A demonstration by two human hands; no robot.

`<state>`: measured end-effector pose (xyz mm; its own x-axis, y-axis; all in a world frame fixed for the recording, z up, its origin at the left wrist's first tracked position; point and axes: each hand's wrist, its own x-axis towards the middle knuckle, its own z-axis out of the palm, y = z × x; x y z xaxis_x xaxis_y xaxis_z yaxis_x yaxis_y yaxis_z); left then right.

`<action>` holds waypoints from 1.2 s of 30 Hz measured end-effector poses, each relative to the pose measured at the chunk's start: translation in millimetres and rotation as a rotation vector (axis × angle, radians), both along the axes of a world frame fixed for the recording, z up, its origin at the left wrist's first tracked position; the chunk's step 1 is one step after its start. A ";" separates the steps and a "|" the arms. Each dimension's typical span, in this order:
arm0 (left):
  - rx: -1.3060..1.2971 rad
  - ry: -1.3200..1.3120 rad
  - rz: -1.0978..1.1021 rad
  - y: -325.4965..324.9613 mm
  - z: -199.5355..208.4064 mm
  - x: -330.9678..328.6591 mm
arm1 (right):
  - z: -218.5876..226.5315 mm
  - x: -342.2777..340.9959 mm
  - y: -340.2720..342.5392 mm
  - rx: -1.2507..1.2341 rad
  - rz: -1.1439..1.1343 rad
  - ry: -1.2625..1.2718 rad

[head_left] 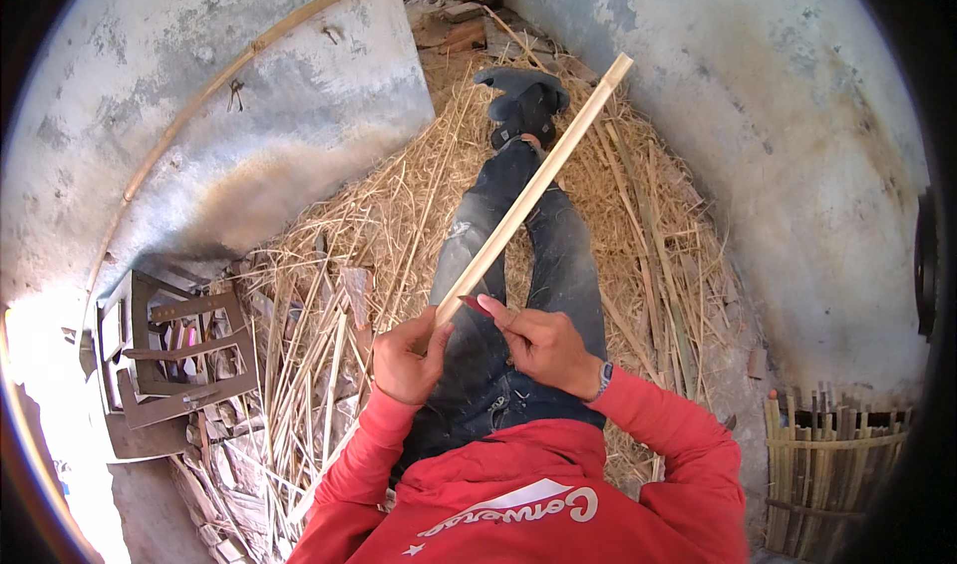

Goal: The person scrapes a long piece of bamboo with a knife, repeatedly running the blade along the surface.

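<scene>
A long, pale split strip that looks like bamboo [533, 190] slants up and to the right across my outstretched legs. Its near end is in my left hand [407, 360], whose fingers and thumb close around it. My right hand [546, 347] grips a small knife [474, 306]; only its short, dark reddish blade shows, and the handle is hidden in the fist. The blade lies against or very close to the strip, just beyond my left hand. The strip's far end rises past my shoes [523, 100].
Straw-like shavings and loose strips [399, 205] cover the floor around my legs. To the left stands a brown wooden frame [189, 355]. A long curved pole [199, 105] leans along the left wall. At lower right is an upright bamboo slat enclosure [835, 469]. Worn plaster walls [778, 145] stand close on both sides.
</scene>
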<state>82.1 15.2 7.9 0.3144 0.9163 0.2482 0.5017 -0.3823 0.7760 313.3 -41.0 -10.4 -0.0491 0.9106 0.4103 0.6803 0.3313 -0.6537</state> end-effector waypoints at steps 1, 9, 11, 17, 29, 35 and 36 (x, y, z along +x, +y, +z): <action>-0.031 0.002 0.007 1.1 0.9 1.7 | 3.0 -3.6 6.2 0.132 -0.052 0.062; -0.127 0.009 -0.104 -6.3 3.2 17.9 | 23.7 16.7 49.7 -0.103 -0.279 0.767; -0.219 -0.008 -0.153 -6.0 4.5 17.4 | 18.4 22.2 54.8 -0.095 -0.248 0.819; -0.576 -0.061 -0.328 11.0 5.1 -28.4 | 55.8 54.6 62.5 -0.049 -0.408 0.889; -0.341 -0.058 -0.230 8.9 4.5 -40.8 | 57.6 70.3 36.9 -0.016 -0.404 0.239; -0.417 -0.084 -0.192 7.4 10.8 -42.9 | 56.8 72.4 31.5 -0.102 -0.435 0.264; -0.406 -0.096 -0.200 7.7 10.6 -42.7 | 55.7 73.8 31.0 -0.093 -0.401 0.239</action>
